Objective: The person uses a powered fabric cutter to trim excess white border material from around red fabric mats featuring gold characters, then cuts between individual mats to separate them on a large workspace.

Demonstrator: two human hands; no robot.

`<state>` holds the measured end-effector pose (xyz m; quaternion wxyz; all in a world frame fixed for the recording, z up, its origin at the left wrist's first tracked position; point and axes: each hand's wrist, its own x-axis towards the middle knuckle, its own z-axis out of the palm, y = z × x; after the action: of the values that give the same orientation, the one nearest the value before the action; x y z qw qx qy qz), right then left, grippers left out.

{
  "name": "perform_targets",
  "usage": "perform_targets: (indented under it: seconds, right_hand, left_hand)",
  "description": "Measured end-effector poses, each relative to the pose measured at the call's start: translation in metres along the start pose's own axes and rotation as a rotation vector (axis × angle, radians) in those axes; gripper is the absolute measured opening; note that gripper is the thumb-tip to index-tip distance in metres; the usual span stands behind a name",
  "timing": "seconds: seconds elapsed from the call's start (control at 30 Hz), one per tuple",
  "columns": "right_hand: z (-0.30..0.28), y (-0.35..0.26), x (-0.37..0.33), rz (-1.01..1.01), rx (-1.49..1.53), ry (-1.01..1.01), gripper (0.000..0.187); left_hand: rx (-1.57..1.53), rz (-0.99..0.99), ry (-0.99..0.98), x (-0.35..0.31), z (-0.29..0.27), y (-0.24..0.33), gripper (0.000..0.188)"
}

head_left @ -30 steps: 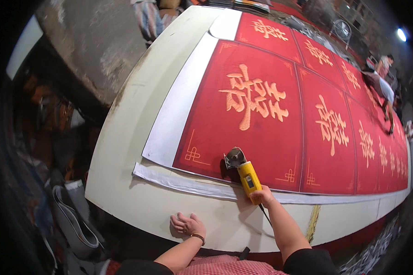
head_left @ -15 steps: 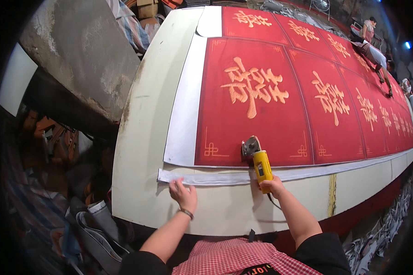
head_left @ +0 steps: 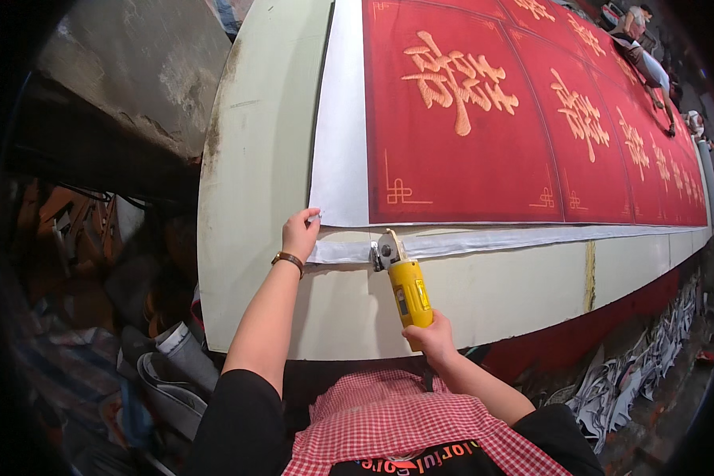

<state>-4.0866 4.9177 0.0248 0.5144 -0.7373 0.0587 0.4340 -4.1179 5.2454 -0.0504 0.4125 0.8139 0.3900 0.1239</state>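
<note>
My left hand (head_left: 300, 236) is closed at the near left corner of a large red printed sheet (head_left: 460, 178), its fingertips pinching the white margin (head_left: 343, 151). Gold characters and corner ornaments decorate the sheet's panels. Gripped in my right hand (head_left: 431, 336) is a yellow handheld electric rotary cutter (head_left: 409, 293). The cutter's metal head points away from me and rests over a narrow white strip (head_left: 500, 243), which lies along the sheet's near edge with a thin gap between them. My left hand covers part of the strip's left end.
The pale worktable (head_left: 333, 313) curves from left to far right. Beside it on the left stand a grey slab (head_left: 147, 75) and rolled grey material (head_left: 184, 357). White offcuts (head_left: 635, 365) heap on the floor at right. Another person (head_left: 646, 67) leans over the sheet's far right.
My left hand has moved from the strip up to the sheet's corner. The cutter has shifted left, off the red panel and onto the strip. The view has tilted down.
</note>
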Motion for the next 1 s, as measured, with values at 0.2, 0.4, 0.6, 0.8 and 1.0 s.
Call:
perform_targets:
  seconds: [0.2, 0.4, 0.6, 0.8, 1.0]
  right_hand:
    - [0.040, 0.001, 0.002, -0.005, -0.068, 0.121, 0.041]
    - [0.055, 0.001, 0.007, -0.066, -0.183, 0.234, 0.042]
    - [0.065, -0.004, 0.016, -0.046, -0.188, 0.263, 0.043]
    - [0.074, -0.020, 0.010, -0.010, -0.223, 0.300, 0.043]
    - [0.065, -0.024, 0.001, 0.045, -0.107, 0.207, 0.041]
  left_hand:
    - [-0.115, -0.101, 0.050, 0.008, 0.007, -0.003, 0.015]
    - [-0.203, -0.234, 0.047, 0.017, 0.013, -0.012, 0.016]
    - [-0.229, -0.226, 0.052, 0.020, 0.019, -0.017, 0.015]
    - [-0.244, -0.266, 0.084, 0.022, 0.017, -0.020, 0.016]
    - [-0.288, -0.306, 0.101, 0.019, 0.014, -0.012, 0.015]
